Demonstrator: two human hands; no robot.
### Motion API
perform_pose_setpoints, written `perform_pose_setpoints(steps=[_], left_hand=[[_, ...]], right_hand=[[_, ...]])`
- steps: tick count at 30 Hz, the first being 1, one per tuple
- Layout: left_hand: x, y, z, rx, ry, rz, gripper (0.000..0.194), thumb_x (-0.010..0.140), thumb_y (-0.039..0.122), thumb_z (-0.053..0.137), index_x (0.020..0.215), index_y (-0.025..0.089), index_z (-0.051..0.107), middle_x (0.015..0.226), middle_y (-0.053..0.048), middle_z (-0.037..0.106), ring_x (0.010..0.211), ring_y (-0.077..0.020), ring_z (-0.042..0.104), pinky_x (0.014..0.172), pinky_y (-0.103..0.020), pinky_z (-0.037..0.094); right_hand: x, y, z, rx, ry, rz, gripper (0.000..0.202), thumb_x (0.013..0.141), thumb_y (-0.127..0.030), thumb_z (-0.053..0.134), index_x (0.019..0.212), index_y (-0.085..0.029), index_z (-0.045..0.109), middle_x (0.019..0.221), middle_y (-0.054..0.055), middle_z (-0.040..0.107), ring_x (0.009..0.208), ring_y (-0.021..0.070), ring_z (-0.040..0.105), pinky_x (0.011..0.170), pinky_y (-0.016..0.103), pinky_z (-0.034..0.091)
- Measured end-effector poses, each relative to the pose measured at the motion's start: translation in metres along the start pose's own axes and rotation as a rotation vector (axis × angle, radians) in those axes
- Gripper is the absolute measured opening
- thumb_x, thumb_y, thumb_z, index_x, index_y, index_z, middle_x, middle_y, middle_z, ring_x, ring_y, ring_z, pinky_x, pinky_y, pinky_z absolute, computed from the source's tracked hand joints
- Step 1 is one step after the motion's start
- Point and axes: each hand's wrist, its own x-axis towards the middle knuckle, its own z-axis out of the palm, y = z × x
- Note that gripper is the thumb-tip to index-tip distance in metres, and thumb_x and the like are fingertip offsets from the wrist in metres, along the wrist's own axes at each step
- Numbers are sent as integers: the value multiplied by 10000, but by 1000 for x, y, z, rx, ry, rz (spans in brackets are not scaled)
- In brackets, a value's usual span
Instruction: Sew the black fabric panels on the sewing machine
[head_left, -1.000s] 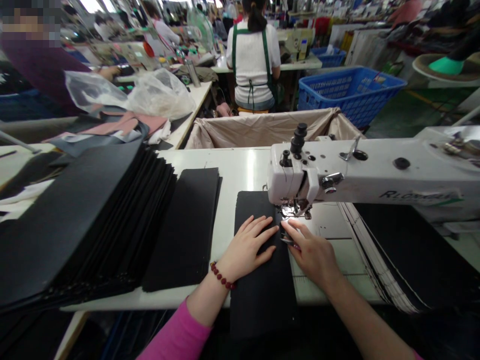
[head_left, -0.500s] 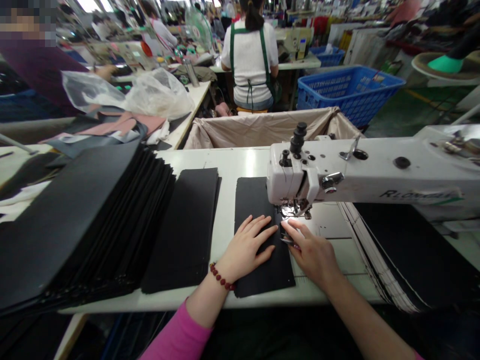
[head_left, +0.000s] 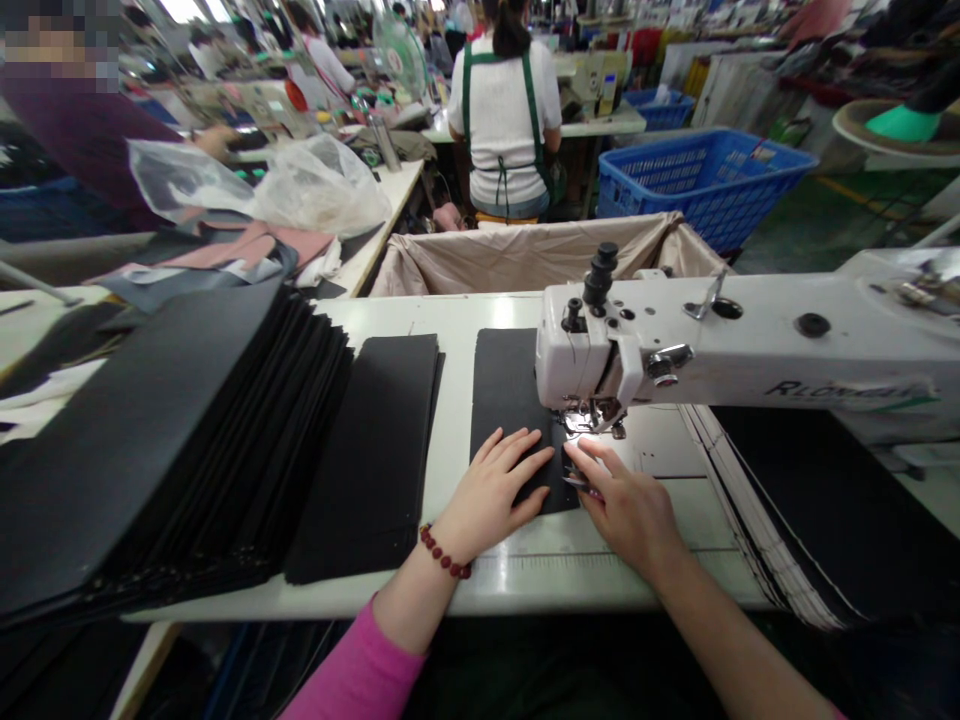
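Observation:
A black rectangular panel [head_left: 504, 385] lies flat on the white machine table, its right edge under the presser foot of the white sewing machine [head_left: 720, 335]. My left hand [head_left: 499, 490] rests palm down on this panel with the fingers spread, a red bead bracelet at the wrist. At the panel's right edge, just in front of the needle area, my right hand [head_left: 628, 505] has its fingertips down and is closed around small metal thread snips [head_left: 576, 481]. Their handles are mostly hidden in the hand.
Left of my hands are a short pile of black panels [head_left: 367, 440] and a tall leaning stack [head_left: 172, 420]. More black panels with pale edges [head_left: 832, 500] lie at the right. Behind the table stand a beige cloth-lined bin [head_left: 517, 255] and a blue basket [head_left: 697, 185]. Several people sit nearby.
The black panel has slid away from me under the presser foot, uncovering a ruler strip along the table's front. Both hands stay in nearly the same place.

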Motion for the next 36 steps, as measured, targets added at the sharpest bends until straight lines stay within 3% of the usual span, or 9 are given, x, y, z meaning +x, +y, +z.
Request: perform_pose_setpoints(steps=[18,27,36], left_hand=[[2,-2,3,7,30,-33,451,937,304,509,1380,259,434,1468,-62,410,1366,-239,359,1163,-496,225],[7,-4,6,45,3,-89,548,952,334,481,1462,247,302,1524,-55,322,1420,-224,253,1176,-461,192],[10,-5,6,77,-29,-84,572,954,368,466,1476,238,270,1542,-63,278,1431,-235,219,1169,-467,191]], right_hand=[[0,-1,-3,15,2,-2,529,890,-247,498,1408,-312,416,1423,30,469,847,190,667,667,321,544],[0,0,-1,50,-2,8,513,902,-235,481,1405,-304,410,1435,2,456,929,193,655,712,322,544],[0,0,-3,48,-8,12,509,896,-228,485,1395,-305,419,1427,0,466,897,193,663,694,328,546]])
